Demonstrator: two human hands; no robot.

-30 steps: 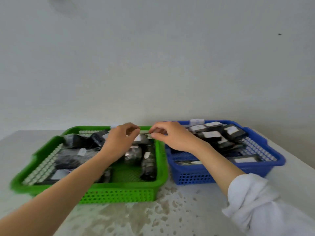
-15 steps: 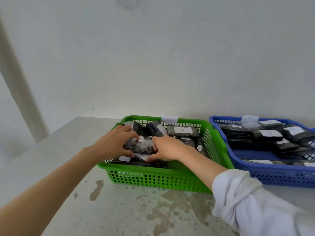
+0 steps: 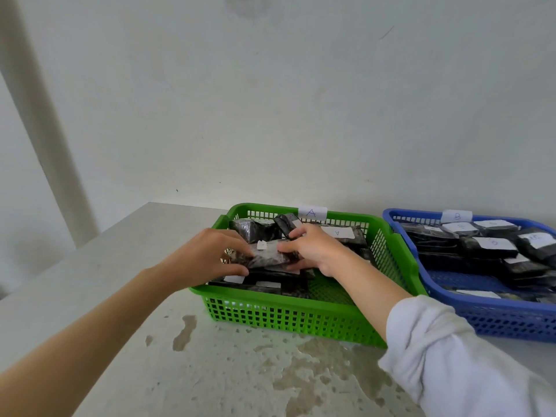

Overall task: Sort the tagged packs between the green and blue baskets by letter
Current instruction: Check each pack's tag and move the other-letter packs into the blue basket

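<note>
The green basket (image 3: 288,319) stands at centre with a white "A" label (image 3: 312,212) on its far rim and several dark plastic packs inside. Both hands hold one dark pack (image 3: 266,256) with a small white tag just above the others: my left hand (image 3: 210,260) grips its left end, my right hand (image 3: 316,251) its right end. Behind it lies a pack tagged "A" (image 3: 338,233). The blue basket (image 3: 505,322) to the right carries a "B" label (image 3: 456,216) and several tagged packs.
Both baskets sit on a pale stained table (image 3: 240,371) against a white wall. The table's left edge (image 3: 75,251) runs diagonally from the back corner. A pale vertical post (image 3: 45,121) stands at the left. My right arm wears a white sleeve (image 3: 451,365).
The view has swung left, so the green basket is now centred. My hands dropped from its right far rim into the basket and closed on a tagged pack, now raised slightly.
</note>
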